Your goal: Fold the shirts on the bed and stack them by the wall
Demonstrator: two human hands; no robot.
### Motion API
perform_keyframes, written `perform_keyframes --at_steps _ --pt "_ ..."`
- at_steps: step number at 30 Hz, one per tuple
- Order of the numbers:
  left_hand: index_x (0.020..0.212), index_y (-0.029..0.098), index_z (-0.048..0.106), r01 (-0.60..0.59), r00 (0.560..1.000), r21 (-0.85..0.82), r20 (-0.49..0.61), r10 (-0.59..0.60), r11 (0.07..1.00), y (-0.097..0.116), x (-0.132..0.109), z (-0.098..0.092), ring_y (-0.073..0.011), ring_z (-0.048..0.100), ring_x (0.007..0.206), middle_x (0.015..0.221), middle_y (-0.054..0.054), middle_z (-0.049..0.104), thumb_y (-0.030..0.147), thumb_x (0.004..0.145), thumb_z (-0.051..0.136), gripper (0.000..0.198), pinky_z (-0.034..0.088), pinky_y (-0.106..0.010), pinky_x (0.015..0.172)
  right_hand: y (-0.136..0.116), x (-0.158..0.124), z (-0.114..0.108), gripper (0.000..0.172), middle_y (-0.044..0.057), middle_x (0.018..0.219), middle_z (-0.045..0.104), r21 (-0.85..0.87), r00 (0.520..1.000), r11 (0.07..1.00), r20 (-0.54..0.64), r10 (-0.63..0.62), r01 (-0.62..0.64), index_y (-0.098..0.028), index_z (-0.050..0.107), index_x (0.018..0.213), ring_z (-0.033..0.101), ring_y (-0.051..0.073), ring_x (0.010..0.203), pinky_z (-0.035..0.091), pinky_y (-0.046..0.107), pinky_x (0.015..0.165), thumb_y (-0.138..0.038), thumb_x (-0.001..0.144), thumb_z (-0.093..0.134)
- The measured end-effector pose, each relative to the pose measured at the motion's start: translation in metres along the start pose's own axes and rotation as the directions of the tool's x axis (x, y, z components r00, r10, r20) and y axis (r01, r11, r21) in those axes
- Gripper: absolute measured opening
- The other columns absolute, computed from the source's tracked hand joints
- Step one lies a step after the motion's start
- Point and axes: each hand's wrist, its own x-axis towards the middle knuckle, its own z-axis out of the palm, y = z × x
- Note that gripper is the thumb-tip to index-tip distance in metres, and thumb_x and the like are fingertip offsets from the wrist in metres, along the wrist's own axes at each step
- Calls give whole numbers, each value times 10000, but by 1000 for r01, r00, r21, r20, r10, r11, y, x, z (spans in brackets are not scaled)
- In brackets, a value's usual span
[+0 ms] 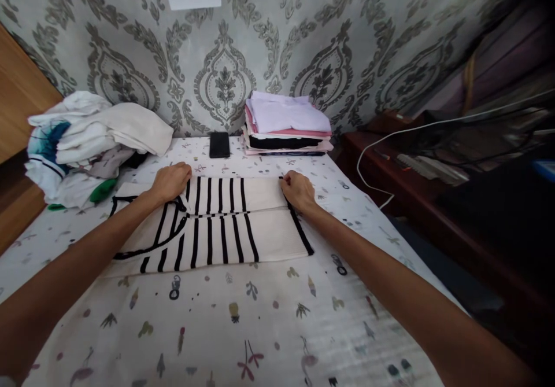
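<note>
A cream knit top with black stripes [269,233] lies spread on the patterned sheet, its sides folded inward so that two edges meet along the middle. My left hand [172,181] is closed on the far edge of the top, near its black-trimmed neckline. At the far right corner, my right hand [298,190] pinches the black-bordered hem. Both hands rest low, close to the sheet, with the fabric stretched flat between them. The fingertips of each hand are partly hidden.
A heap of loose clothes [95,144] sits at the back left. Folded clothes [288,115] form a stack by the wall, and a black phone [219,144] lies left of it. A white cable [416,128] crosses the dark red furniture [407,193] on the right.
</note>
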Motion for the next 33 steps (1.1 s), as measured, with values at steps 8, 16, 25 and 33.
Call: perform_keyframes --at_steps 8,16,25,33 --pt "1077 200 613 1 1000 -3 -21 -1 1000 14 -12 -6 -272 663 947 1125 -105 688 262 980 349 288 478 -356 730 0 -2 2 193 84 1038 708 19 999 999 -28 -41 42 -219 622 1069 631 252 934 424 322 715 -265 907 530" --pt "1014 186 589 -67 998 -273 -4 68 960 14 -34 -23 -249 613 880 998 -93 662 291 943 373 250 450 -337 736 10 -16 -4 170 87 972 648 100 962 960 -101 -253 263 -200 625 1001 595 230 825 431 335 707 -222 861 531" --pt "894 226 602 -101 946 -526 213 246 844 12 -97 -35 -175 556 698 824 -26 637 431 913 464 248 379 -275 614 41 -66 -30 93 28 850 578 195 868 877 156 -471 440 -206 641 841 534 163 712 422 301 673 -279 846 583" --pt "816 229 571 -76 980 -482 127 155 873 15 -88 -29 -185 542 680 778 -20 629 411 887 482 214 377 -293 616 34 -59 -35 66 28 872 605 117 908 921 159 -387 372 -210 588 793 538 166 739 415 299 695 -222 851 559"
